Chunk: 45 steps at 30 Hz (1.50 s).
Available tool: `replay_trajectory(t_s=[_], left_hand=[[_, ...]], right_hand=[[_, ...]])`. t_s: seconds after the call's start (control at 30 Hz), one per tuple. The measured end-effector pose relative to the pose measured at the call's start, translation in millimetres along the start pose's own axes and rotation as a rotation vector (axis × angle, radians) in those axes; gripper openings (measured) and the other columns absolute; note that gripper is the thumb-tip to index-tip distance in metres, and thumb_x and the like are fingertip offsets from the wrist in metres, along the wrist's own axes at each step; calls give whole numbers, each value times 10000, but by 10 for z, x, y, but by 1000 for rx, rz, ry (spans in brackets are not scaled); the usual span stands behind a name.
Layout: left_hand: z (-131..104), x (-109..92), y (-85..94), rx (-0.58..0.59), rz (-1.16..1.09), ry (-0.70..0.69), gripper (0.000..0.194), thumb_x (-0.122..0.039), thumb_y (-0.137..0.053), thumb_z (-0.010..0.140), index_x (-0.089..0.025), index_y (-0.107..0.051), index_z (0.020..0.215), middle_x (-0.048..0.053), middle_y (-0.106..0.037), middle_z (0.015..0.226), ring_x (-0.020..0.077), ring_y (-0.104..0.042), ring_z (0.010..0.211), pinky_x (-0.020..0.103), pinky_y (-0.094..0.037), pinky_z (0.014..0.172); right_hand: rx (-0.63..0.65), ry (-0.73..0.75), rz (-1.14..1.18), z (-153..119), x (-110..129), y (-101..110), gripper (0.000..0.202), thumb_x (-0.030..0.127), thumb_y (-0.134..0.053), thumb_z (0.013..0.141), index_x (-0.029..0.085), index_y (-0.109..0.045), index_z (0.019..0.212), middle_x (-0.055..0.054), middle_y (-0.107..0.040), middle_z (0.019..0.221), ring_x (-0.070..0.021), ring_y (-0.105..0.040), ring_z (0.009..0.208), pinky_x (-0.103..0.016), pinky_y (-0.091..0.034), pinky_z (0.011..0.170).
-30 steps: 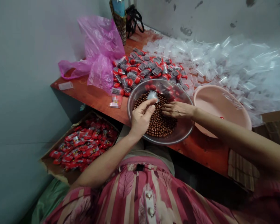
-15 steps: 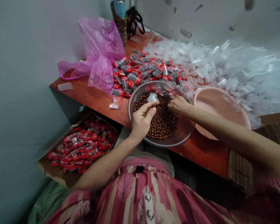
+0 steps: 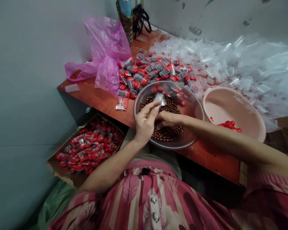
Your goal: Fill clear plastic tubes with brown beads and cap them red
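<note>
My left hand point(image 3: 145, 123) pinches a small clear plastic cup point(image 3: 160, 99) between thumb and fingers, over the left side of a metal bowl point(image 3: 194, 135). Round brown balls point(image 3: 169, 134) lie in that bowl. Down among them is my right hand point(image 3: 166, 119), its fingers curled and partly hidden by the left hand; what they grip, if anything, I cannot make out. Beyond the rim lies a heap of clear containers point(image 3: 152, 68) with red caps and dark contents.
To the right stands a pink basin point(image 3: 240, 108) with red caps point(image 3: 230, 125) in it. Clear cups point(image 3: 230, 64) are piled along the wall. A pink plastic bag point(image 3: 108, 48) sits at the back left. Below the table edge is a carton of red packets point(image 3: 88, 147).
My right hand has moved left through the balls, from the bowl's right side to close by my left hand. The left hand still holds the cup. The view has shifted slightly.
</note>
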<state>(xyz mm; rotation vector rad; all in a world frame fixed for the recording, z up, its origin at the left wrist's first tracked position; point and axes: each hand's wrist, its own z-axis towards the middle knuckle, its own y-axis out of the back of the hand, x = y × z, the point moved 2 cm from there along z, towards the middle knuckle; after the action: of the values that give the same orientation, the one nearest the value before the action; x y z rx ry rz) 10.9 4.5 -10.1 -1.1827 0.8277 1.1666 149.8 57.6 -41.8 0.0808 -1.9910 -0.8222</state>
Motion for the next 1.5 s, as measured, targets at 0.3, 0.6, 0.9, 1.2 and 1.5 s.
replay_trajectory(t_s=[0.3, 0.6, 0.9, 1.2, 1.5], left_hand=[[-1, 31, -20, -39, -53, -28, 220, -313, -598, 912, -255, -710, 1091, 35, -729, 1148, 197, -656, 1126, 366, -501, 1022], [0, 65, 5, -69, -28, -53, 258, -388, -599, 907, -260, -699, 1109, 40, -712, 1184, 208, -633, 1170, 378, -470, 1060], [31, 140, -43, 104, -84, 171, 374, -421, -648, 862, -217, -681, 1174, 89, -700, 1225, 243, -649, 1151, 401, -484, 1046], [75, 168, -126, 250, -292, 425, 398, -354, -810, 670, -189, -711, 1019, 76, -752, 1035, 251, -716, 960, 426, -596, 866], [75, 97, -129, 191, -319, 534, 460, -194, -821, 583, -174, -713, 1029, 45, -752, 994, 203, -696, 953, 357, -555, 894]], right_hand=[[-129, -147, 113, -327, -23, 75, 202, 208, -657, 724, 167, -680, 921, -13, -708, 877, -167, -642, 831, -288, -479, 811], [-80, -74, 320, -151, 61, -3, 171, 183, -674, 707, 158, -681, 877, 10, -685, 804, -148, -616, 775, -275, -478, 791], [-625, -7, 767, -586, 263, 156, 336, 350, -812, 663, 175, -619, 874, 3, -649, 830, -137, -611, 775, -300, -505, 791], [-808, -27, 496, -800, 374, 189, 340, 422, -752, 721, 185, -635, 935, -28, -690, 893, -164, -643, 797, -307, -521, 780], [-58, -432, -630, -587, 82, 3, 256, 132, -632, 786, 121, -718, 1027, -161, -736, 1016, -279, -697, 921, -328, -518, 782]])
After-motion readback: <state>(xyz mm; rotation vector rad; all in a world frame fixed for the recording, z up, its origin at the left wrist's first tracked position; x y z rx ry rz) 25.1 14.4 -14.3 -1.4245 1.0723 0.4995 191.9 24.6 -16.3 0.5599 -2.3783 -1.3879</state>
